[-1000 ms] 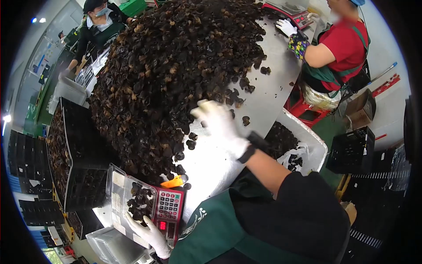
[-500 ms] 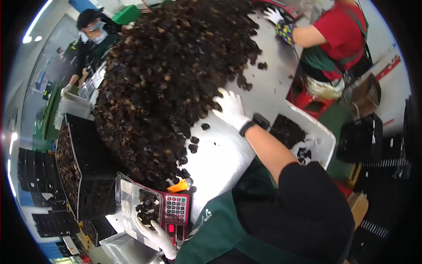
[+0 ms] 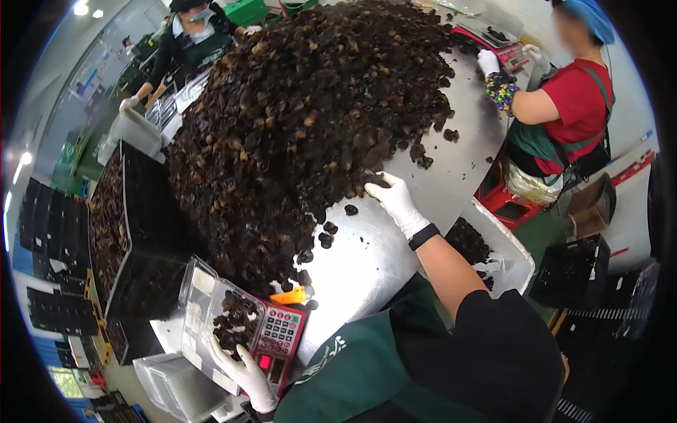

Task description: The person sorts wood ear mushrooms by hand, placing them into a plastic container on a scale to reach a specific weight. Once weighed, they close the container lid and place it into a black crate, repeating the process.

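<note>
A large heap of dark wood ear mushrooms covers much of the metal table. At the heap's near right edge, my gloved right hand has its thumb and fingers closed around a dark mushroom piece. My gloved left hand lies over the near edge of a clear plastic box, its fingers apart and touching or just beside the mushrooms inside. That box rests on a red scale with a keypad and a lit red display. Next to the scale lies an orange-handled tool.
A black crate of mushrooms stands at the left, with clear boxes nearer me. A white bin sits right of my arm. One co-worker is at another scale; another person stands far left.
My right hand's spread fingers have closed at the heap's edge. My left hand stays by the box. The co-worker's hand has moved nearer the far scale, and the view has shifted.
</note>
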A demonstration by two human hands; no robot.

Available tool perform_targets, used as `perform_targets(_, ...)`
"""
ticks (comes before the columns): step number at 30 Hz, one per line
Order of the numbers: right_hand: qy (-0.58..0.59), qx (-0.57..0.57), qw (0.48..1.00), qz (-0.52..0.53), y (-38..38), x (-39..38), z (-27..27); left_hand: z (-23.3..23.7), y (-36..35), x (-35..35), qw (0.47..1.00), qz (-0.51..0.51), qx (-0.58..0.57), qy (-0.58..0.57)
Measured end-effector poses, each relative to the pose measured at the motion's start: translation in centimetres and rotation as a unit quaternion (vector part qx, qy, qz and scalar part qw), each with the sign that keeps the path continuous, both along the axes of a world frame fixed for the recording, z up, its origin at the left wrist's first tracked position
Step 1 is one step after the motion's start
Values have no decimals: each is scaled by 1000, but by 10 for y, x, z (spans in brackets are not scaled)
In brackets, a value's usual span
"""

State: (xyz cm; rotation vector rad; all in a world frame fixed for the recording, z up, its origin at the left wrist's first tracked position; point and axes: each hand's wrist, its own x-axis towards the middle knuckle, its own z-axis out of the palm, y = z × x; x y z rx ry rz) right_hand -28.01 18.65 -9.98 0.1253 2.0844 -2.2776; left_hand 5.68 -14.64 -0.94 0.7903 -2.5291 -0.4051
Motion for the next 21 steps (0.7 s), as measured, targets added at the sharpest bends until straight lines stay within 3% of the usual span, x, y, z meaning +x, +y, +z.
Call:
perform_targets(1, -71, -74, 994, 23, -6, 12, 34, -1, -1, 0, 1000, -5, -15, 6)
perform_targets(4, -84, -148, 982, 80, -36, 22, 56, 10, 9, -6, 998, -10, 43, 39)
perform_targets(6, -32, -128, 980, 153, -66, 30, 73, 5, 3, -3, 996, -41, 30, 67)
perform_targets(8, -10, -96, 962, 254, -104, 43, 95, 4, 5, -1, 979, -13, 165, 121)
perform_targets(9, 73, -61, 952, 292, -131, 51, 100, 14, 9, -4, 982, -4, 142, 124)
perform_targets(11, 261, 3, 906, 334, -175, 69, 113, 21, 9, -6, 984, 3, 123, 127)
perform_targets(15, 422, 100, 788, 438, -248, 117, 136, 24, 5, -7, 990, 7, 106, 95)
perform_targets(18, 463, 236, 637, 568, -272, 145, 132, 21, 9, -6, 990, -15, 115, 76)
perform_targets(20, 517, 283, 642, 490, -271, 158, 104, 14, 7, -9, 996, -26, 65, 49)
perform_targets(21, 502, 273, 641, 513, -271, 155, 106, 11, 5, -6, 999, -40, 14, 28)
